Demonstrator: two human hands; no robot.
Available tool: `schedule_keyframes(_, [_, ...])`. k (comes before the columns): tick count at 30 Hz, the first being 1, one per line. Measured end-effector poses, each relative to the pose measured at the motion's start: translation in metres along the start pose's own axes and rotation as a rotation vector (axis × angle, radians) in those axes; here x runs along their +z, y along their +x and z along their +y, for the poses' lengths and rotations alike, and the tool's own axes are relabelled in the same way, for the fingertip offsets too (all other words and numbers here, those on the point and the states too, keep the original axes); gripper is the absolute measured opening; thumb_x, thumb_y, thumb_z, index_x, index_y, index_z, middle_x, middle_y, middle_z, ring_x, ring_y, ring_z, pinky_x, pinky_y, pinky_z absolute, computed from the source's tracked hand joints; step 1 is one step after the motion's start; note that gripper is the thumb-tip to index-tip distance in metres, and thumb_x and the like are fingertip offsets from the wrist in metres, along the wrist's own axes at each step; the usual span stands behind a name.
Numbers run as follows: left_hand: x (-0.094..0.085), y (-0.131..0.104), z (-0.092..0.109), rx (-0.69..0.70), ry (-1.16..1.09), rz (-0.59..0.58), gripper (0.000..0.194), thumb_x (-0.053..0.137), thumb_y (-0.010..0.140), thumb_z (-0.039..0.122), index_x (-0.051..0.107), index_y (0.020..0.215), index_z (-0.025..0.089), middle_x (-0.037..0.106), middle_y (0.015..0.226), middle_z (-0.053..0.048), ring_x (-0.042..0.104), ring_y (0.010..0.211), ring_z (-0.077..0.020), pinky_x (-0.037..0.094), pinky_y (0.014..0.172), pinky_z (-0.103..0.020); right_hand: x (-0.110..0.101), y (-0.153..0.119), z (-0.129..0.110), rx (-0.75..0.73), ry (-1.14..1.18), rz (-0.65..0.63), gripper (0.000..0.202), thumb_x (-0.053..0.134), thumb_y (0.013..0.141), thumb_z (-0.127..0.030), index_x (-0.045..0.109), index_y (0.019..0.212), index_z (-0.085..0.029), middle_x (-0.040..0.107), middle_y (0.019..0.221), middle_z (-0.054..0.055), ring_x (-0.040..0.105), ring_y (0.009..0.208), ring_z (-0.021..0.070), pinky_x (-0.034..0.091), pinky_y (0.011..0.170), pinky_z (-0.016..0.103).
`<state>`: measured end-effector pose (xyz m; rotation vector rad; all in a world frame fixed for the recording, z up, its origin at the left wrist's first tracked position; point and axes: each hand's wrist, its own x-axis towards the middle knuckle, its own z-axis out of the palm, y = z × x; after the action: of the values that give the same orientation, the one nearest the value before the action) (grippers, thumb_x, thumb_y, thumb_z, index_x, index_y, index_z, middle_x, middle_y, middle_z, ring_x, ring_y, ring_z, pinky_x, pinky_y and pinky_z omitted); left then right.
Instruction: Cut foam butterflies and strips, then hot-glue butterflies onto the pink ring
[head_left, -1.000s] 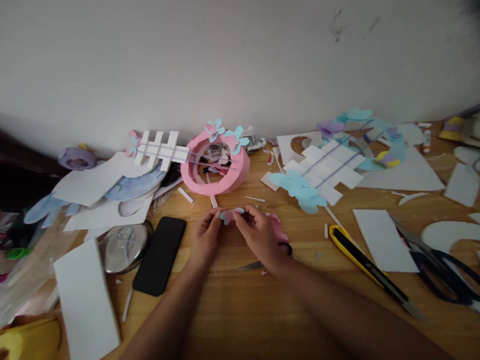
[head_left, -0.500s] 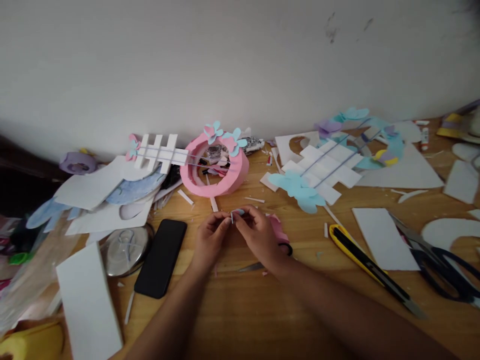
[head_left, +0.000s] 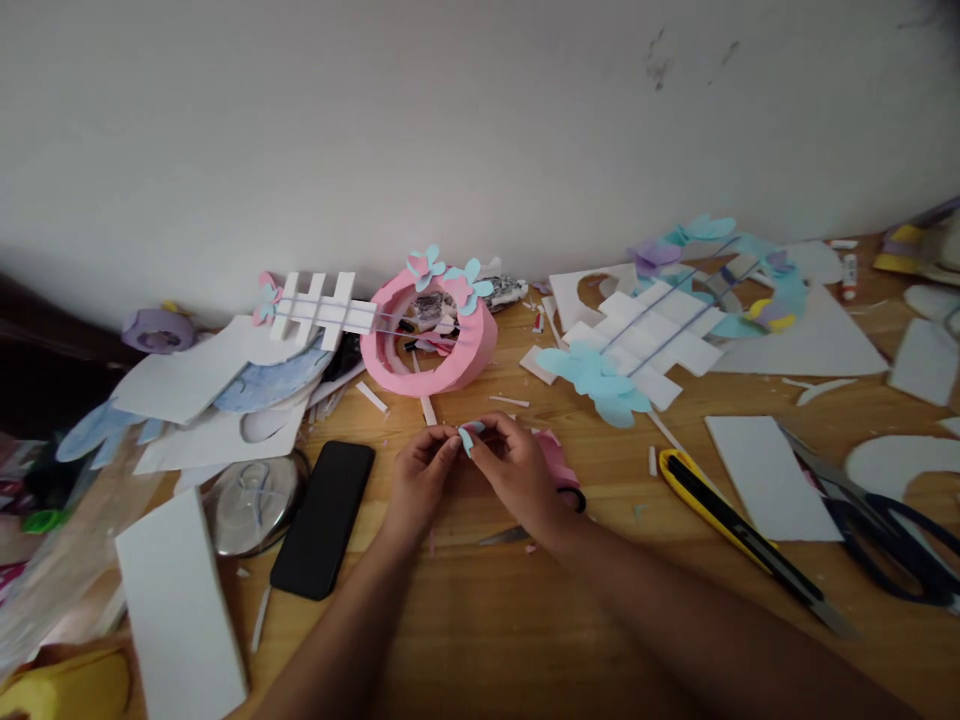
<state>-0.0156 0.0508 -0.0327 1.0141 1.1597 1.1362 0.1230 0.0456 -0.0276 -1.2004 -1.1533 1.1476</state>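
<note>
A small light-blue paper piece (head_left: 469,436) with a bit of pink showing is pinched between both hands, just above the wooden table. My left hand (head_left: 421,468) closes thumb and fingers on its left side. My right hand (head_left: 516,462) grips it from the right. Beyond them lies a pink foam ring (head_left: 427,383) with a white slatted neck, strings and blue-and-pink paper flowers. Partly covered by my right hand are a piece of pink paper (head_left: 553,458) and small scissors (head_left: 504,536).
Left of the hands lie a black phone (head_left: 322,520), a round metal tin (head_left: 253,505) and a white board (head_left: 180,610). On the right are a yellow cutter (head_left: 739,520) with its blade out, large scissors (head_left: 892,545) and a blue-and-white string model (head_left: 645,335).
The light-blue piece has turned between the fingers and shows more of its face. Both hands stay in nearly the same place.
</note>
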Motion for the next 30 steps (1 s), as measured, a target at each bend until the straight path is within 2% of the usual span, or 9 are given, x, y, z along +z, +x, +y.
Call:
schedule_keyframes(12, [-0.0063, 0.0011, -0.008, -0.008, -0.104, -0.058, 0.019, 0.076, 0.082, 0.035, 0.071, 0.088, 0.017, 0.065, 0.081, 0.0, 0.056, 0.073, -0.0103, 0.044, 0.073, -0.021, -0.0006, -0.0011, -0.0036, -0.019, 0.043, -0.04, 0.014, 0.063, 0.087, -0.035, 0.062, 0.093, -0.022, 0.068, 0.09, 0.003, 0.065, 0.083, 0.0176, 0.052, 0.075, 0.03])
schedule_keyframes(30, [-0.0055, -0.0001, -0.006, 0.006, -0.062, -0.043, 0.021, 0.077, 0.081, 0.037, 0.07, 0.085, 0.017, 0.066, 0.078, -0.001, 0.058, 0.073, -0.0126, 0.046, 0.074, -0.024, 0.0006, -0.0033, -0.0051, -0.032, 0.048, -0.036, 0.013, 0.062, 0.085, -0.031, 0.062, 0.095, -0.023, 0.069, 0.09, 0.002, 0.066, 0.081, 0.0172, 0.054, 0.073, 0.03])
